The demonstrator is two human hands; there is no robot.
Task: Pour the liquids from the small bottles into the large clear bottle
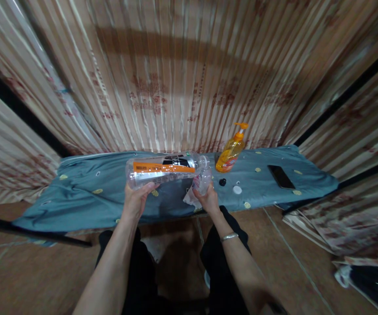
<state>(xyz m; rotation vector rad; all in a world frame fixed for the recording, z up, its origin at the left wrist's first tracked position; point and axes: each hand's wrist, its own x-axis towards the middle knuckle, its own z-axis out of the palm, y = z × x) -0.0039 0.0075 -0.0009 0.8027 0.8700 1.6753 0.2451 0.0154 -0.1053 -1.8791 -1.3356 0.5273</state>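
Observation:
My left hand (136, 199) grips the base end of a large clear plastic bottle (162, 169) with an orange, silver and black label. That bottle lies nearly level in the air, its neck pointing right. In my right hand (208, 199) is a smaller clear plastic bottle (203, 180), tilted, with its top close to the large bottle's neck. Whether the two openings touch, I cannot tell. A crumpled whitish piece (191, 199), perhaps tissue or plastic, shows beside my right fingers. Just right of that hand, a black cap (222, 181) and a white cap (237, 190) lie on the cloth.
A pump bottle of yellow liquid (231, 153) stands at the back, right of the bottles. A black phone (281, 176) lies farther right. Teal patterned cloth (86, 203) covers the narrow surface. Pleated curtains (175, 87) and black poles (349, 94) surround it.

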